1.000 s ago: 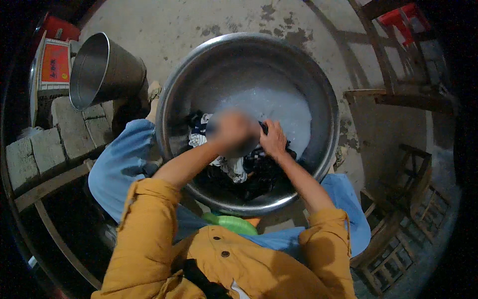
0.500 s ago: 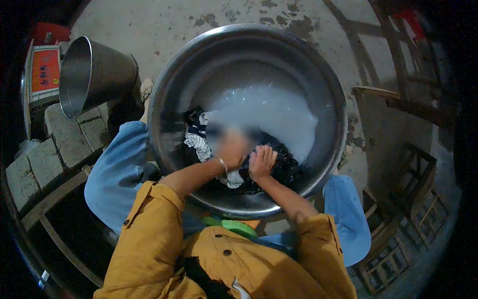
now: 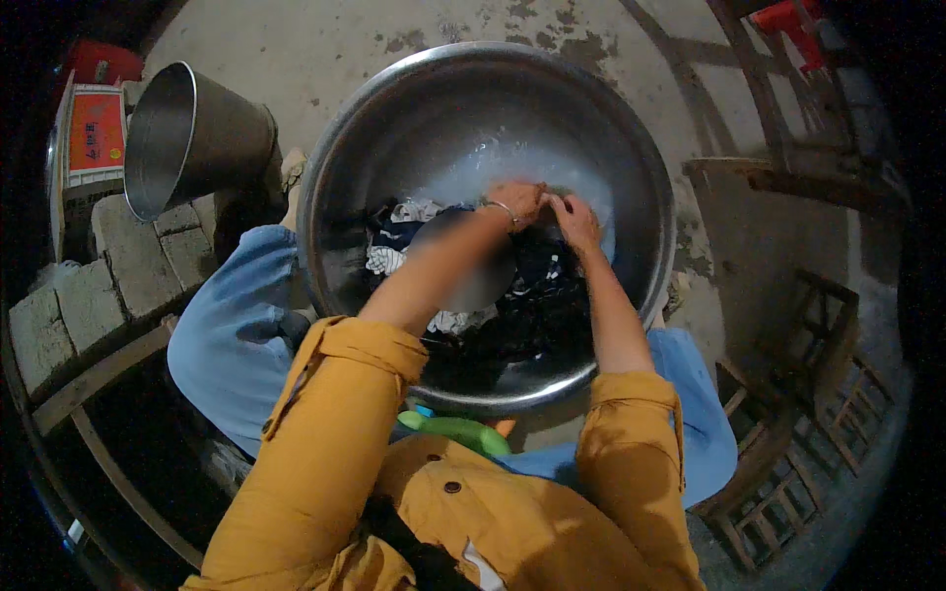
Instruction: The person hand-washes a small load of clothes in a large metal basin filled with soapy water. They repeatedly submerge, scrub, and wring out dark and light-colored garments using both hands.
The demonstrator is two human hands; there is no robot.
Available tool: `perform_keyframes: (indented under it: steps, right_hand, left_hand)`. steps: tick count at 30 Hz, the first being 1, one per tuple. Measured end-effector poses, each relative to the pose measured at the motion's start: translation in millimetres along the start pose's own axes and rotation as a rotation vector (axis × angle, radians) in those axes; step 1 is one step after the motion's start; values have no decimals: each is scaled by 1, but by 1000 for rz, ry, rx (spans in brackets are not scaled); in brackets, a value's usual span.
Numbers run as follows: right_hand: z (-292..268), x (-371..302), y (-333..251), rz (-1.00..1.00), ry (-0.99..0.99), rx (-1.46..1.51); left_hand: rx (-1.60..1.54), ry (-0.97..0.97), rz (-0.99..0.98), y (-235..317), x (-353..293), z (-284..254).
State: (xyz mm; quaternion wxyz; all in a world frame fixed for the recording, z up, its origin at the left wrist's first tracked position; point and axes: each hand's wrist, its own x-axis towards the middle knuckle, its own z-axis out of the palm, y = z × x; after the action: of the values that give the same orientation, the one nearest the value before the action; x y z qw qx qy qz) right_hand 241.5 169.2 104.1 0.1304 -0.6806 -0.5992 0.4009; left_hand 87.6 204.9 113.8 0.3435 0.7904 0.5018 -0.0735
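Note:
A large round metal basin (image 3: 645, 266) stands between my knees with cloudy, whitish water (image 3: 443, 177) in it. Wet clothes lie in its near half: a black garment (image 3: 537, 315) and, to the left, a black-and-white striped cloth (image 3: 384, 259). My left hand (image 3: 517, 200), a bracelet on its wrist, reaches to the middle of the basin with curled fingers. Beside it my right hand (image 3: 577, 225) is closed, its fingertips meeting the left. Both seem to grip the far edge of the black garment, though the fingers hide most of the hold. A blurred patch covers part of the clothes.
On the left a metal bucket (image 3: 197, 148) lies tipped on grey bricks (image 3: 138, 261), near a red-and-white box (image 3: 97, 133). Something green (image 3: 458, 433) sits under the basin's near rim. Wooden stools (image 3: 823, 325) stand at the right.
Both hands have moved away from me, from the near clothes to the basin's middle. The black garment now lies more spread out below them.

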Motion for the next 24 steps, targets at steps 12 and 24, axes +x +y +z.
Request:
perform_keyframes:
  steps: [12, 24]
  right_hand:
    - [71, -172, -95, 10, 348, 76]
    - [135, -117, -55, -432, 391, -30]
  left_hand:
    - [-83, 304, 450, -7, -176, -22]
    - [2, 236, 572, -65, -150, 18]
